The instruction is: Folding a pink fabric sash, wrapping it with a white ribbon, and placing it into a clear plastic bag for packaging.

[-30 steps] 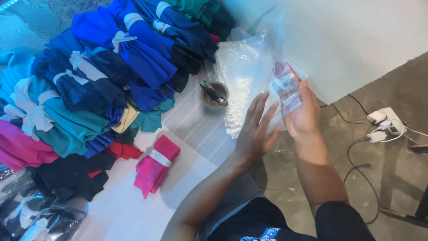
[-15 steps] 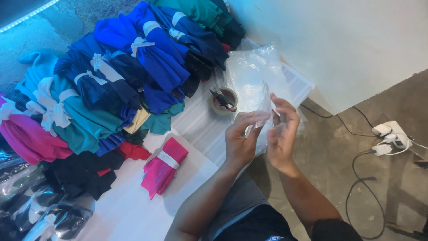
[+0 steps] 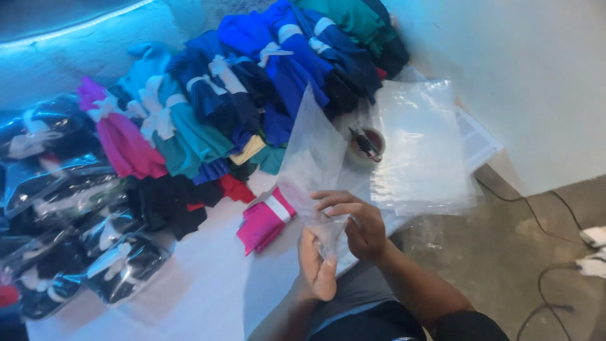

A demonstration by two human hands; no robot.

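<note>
I hold one clear plastic bag (image 3: 309,161) upright between both hands above the white table's near edge. My right hand (image 3: 356,224) pinches the bag's lower end from the right. My left hand (image 3: 315,268) supports it from below, palm up, fingers closed on the bag's bottom. A folded pink garment with a white band (image 3: 265,221) lies on the table (image 3: 196,290) just left of my hands.
A stack of clear bags (image 3: 420,148) lies at the table's right end beside a tape roll holding scissors (image 3: 366,144). Folded blue, teal and pink garments (image 3: 252,95) are heaped behind. Bagged dark garments (image 3: 69,233) lie left. Cables and a power strip (image 3: 587,252) are on the floor.
My hands have come left and down from the bag stack with a single bag, which now stands opened out over the pink garment. The view has shifted right.
</note>
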